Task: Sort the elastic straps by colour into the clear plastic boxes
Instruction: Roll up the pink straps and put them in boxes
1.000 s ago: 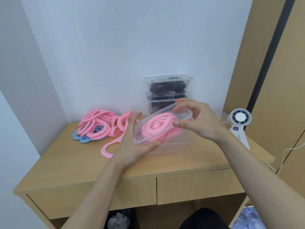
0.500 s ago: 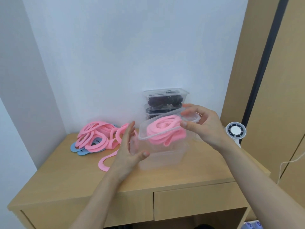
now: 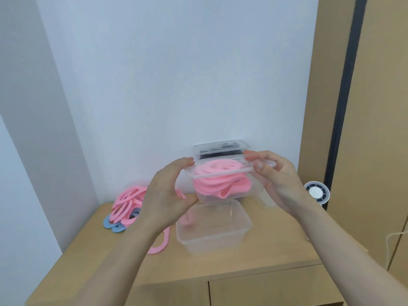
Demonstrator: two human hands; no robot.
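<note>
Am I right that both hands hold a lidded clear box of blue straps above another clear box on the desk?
Not quite: the head view shows pink straps, not blue, in the lidded clear box. The left hand and right hand hold it above the other clear box on the desk.

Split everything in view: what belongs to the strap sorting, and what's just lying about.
Belongs to the job:
pink-filled box, held by left hand and right hand
empty clear box
pink strap pile
blue straps under the pile
lidded box of dark straps

Just lying about:
white fan
wooden wardrobe
</note>
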